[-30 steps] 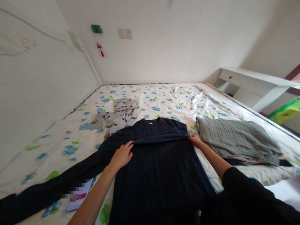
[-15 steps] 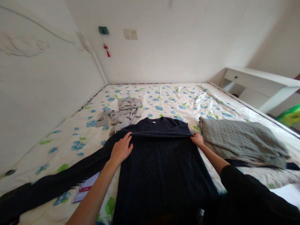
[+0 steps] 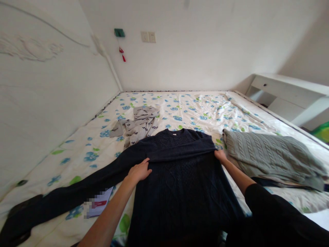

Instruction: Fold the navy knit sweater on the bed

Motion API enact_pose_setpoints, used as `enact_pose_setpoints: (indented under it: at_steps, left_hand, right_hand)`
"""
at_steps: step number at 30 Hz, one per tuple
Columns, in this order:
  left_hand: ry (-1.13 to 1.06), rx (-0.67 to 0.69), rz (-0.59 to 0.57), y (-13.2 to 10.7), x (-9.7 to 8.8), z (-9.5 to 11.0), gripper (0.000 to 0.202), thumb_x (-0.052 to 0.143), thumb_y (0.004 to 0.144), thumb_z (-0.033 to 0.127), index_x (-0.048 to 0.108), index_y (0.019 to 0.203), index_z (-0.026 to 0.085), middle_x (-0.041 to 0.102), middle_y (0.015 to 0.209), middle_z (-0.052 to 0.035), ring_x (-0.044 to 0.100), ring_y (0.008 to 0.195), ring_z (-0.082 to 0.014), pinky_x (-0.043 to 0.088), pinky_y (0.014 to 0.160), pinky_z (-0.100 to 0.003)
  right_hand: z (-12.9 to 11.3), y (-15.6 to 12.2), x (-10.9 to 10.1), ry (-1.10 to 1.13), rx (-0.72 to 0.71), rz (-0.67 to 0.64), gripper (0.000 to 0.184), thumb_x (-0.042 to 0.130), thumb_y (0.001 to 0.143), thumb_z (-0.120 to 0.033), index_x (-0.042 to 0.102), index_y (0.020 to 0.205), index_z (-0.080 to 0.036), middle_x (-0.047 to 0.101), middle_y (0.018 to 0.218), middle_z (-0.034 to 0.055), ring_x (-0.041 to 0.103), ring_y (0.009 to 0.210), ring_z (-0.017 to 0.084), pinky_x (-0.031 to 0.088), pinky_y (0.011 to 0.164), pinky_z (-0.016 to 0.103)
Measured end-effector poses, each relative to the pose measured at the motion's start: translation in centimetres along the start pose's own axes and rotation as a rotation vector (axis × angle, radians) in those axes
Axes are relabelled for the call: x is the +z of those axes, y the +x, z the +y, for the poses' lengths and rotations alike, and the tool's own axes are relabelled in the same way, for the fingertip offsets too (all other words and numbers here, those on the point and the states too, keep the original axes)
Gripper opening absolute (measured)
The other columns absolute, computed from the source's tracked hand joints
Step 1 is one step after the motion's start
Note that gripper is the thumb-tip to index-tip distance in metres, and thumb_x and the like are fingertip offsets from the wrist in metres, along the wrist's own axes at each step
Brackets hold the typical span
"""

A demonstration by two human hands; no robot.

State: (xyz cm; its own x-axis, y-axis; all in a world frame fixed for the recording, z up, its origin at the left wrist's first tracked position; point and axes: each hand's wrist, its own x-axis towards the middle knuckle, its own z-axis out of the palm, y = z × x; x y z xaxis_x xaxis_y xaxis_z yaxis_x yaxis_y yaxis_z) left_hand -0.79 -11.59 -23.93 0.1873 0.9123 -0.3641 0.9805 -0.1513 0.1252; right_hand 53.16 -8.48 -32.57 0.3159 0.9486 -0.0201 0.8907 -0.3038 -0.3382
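A dark navy knitted sweater (image 3: 180, 192) lies spread on the bed, collar toward the far wall. One sleeve is folded across its chest, while the other stretches out to the lower left. At the left end of the folded sleeve, my left hand (image 3: 140, 171) grips the fabric with its fingertips. My right hand (image 3: 220, 155) is closed on the sweater's right edge, at the sleeve's fold. Part of the sweater's lower end is lost in dark shadow near my body.
The bed carries a floral sheet (image 3: 88, 139). Behind the sweater lies a crumpled grey printed garment (image 3: 141, 125). To the right is a folded grey-green cable-knit sweater (image 3: 269, 156) on other clothes. A pale packet (image 3: 101, 202) sits beside my left forearm. A white desk (image 3: 290, 96) stands far right.
My left hand has moved slightly down toward me, bringing the sleeve's end lower, so the folded sleeve slants across the chest. My right hand keeps its place at the sweater's edge. The view has shifted slightly.
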Motion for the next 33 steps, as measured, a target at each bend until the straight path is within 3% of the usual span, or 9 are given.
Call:
enact_pose_setpoints:
  at_steps: [3, 8, 12, 16, 18, 20, 23, 28, 33]
  left_hand:
    - [0.017, -0.062, 0.072, 0.1, 0.2, -0.3, 0.051, 0.056, 0.099, 0.044, 0.082, 0.137, 0.023, 0.041, 0.183, -0.0099, 0.077, 0.129, -0.0427, 0.059, 0.113, -0.057]
    - [0.016, -0.067, -0.094, 0.3, 0.5, -0.6, 0.048, 0.069, 0.087, 0.045, 0.088, 0.125, 0.024, 0.044, 0.182, -0.0104, 0.077, 0.129, -0.0450, 0.061, 0.110, -0.054]
    - [-0.017, 0.056, -0.155, 0.4, -0.5, -2.1, 0.042, 0.069, 0.084, 0.036, 0.088, 0.120, 0.023, 0.052, 0.177, -0.0106, 0.077, 0.133, -0.0377, 0.058, 0.116, -0.044]
    - [-0.102, 0.117, -0.070, 0.6, -1.9, -3.5, 0.024, 0.063, 0.087, 0.025, 0.086, 0.092, 0.029, 0.081, 0.143, -0.0040, 0.078, 0.127, -0.0285, 0.056, 0.114, -0.037]
    - [-0.098, 0.093, 0.016, 0.8, -2.0, -3.3, 0.026, 0.059, 0.091, 0.023, 0.084, 0.096, 0.030, 0.085, 0.127, -0.0046, 0.079, 0.118, -0.0282, 0.057, 0.110, -0.039]
    - [-0.087, 0.092, 0.146, 1.2, -1.6, -2.6, 0.035, 0.057, 0.095, 0.024, 0.083, 0.118, 0.030, 0.080, 0.138, -0.0065, 0.077, 0.121, -0.0294, 0.057, 0.113, -0.043]
    - [-0.072, 0.117, 0.267, 1.8, -0.2, -1.6, 0.052, 0.052, 0.104, 0.032, 0.071, 0.152, 0.031, 0.054, 0.176, -0.0074, 0.062, 0.148, -0.0339, 0.049, 0.126, -0.049]
    - [-0.005, 0.021, 0.034, 2.6, 2.3, -2.0, 0.066, 0.043, 0.111, 0.037, 0.042, 0.177, 0.036, 0.027, 0.190, -0.0023, 0.026, 0.174, -0.0419, 0.038, 0.132, -0.067]
    - [0.014, -0.001, -0.039, 3.2, 2.9, -3.4, 0.076, 0.049, 0.107, 0.032, 0.033, 0.180, 0.036, 0.018, 0.190, -0.0052, 0.018, 0.176, -0.0398, 0.031, 0.134, -0.073]
  right_hand:
    - [0.1, -0.7, -0.5, -0.094, 0.077, 0.011, 0.041, 0.054, 0.101, -0.021, 0.070, 0.138, -0.017, 0.080, 0.104, 0.0206, 0.081, 0.101, 0.034, 0.060, 0.092, 0.043]
    - [0.4, -1.5, -0.1, -0.158, -0.017, -0.034, 0.046, 0.050, 0.101, -0.009, 0.063, 0.144, -0.017, 0.080, 0.113, 0.0212, 0.079, 0.107, 0.034, 0.058, 0.096, 0.044]
    - [1.4, -0.5, -0.2, -0.055, -0.088, -0.118, 0.047, 0.061, 0.094, -0.010, 0.066, 0.140, -0.013, 0.078, 0.123, 0.0194, 0.075, 0.118, 0.033, 0.054, 0.102, 0.040]
    - [2.0, 0.4, -1.3, 0.016, -0.179, -0.212, 0.067, 0.073, 0.091, -0.018, 0.056, 0.155, -0.012, 0.076, 0.127, 0.0160, 0.073, 0.118, 0.029, 0.052, 0.105, 0.036]
    - [1.9, 0.2, -2.0, 0.023, -0.223, -0.191, 0.074, 0.076, 0.088, -0.018, 0.052, 0.158, -0.015, 0.073, 0.129, 0.0140, 0.070, 0.120, 0.027, 0.050, 0.105, 0.035]
    - [1.4, -0.3, -2.5, 0.014, -0.220, -0.150, 0.067, 0.074, 0.089, -0.019, 0.055, 0.153, -0.017, 0.073, 0.126, 0.0119, 0.069, 0.118, 0.026, 0.049, 0.102, 0.033]
    - [0.4, -1.4, -3.1, -0.017, -0.221, -0.121, 0.044, 0.067, 0.091, -0.014, 0.063, 0.135, -0.018, 0.072, 0.118, 0.0106, 0.067, 0.110, 0.025, 0.047, 0.096, 0.032]
    - [-0.5, -2.7, -3.0, -0.161, -0.342, -0.168, 0.041, 0.055, 0.091, -0.003, 0.070, 0.124, -0.022, 0.070, 0.124, 0.0123, 0.062, 0.119, 0.027, 0.045, 0.099, 0.031]
    - [-1.1, -2.5, -3.4, -0.208, -0.313, -0.225, 0.049, 0.052, 0.092, 0.000, 0.076, 0.131, -0.019, 0.072, 0.132, 0.0175, 0.066, 0.126, 0.030, 0.047, 0.107, 0.036]
